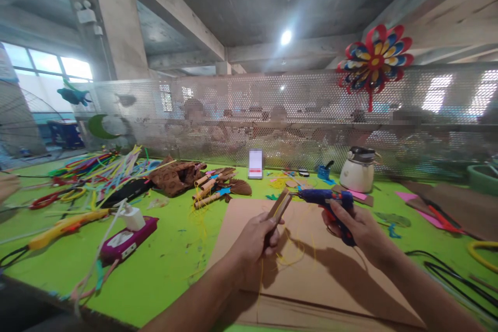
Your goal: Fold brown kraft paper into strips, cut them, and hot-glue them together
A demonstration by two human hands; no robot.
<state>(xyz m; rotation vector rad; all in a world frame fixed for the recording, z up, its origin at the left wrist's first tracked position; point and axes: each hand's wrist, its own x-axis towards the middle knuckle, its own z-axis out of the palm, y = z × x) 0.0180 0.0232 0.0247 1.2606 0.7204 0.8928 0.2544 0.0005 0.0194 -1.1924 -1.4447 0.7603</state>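
My left hand [260, 236] is closed around a narrow folded strip of brown cardboard [280, 204], tilted up and away from me. Thin yellow string [298, 254] trails from it over the cardboard sheet [241, 238] below. In my right hand [356, 228] is a blue hot glue gun [327, 197], its nozzle pointing left at the upper end of the strip. Whether the nozzle touches the strip I cannot tell. Fingers of the right hand wrap the handle near the red trigger.
Rolled cardboard pieces with yellow string [210, 189] lie beyond the sheet. At left are a purple power strip [128, 238], a yellow glue gun [68, 228] and coloured pipe cleaners [116, 166]. A phone [255, 163], a white jug [357, 171] and red-handled scissors [443, 218] stand or lie farther off.
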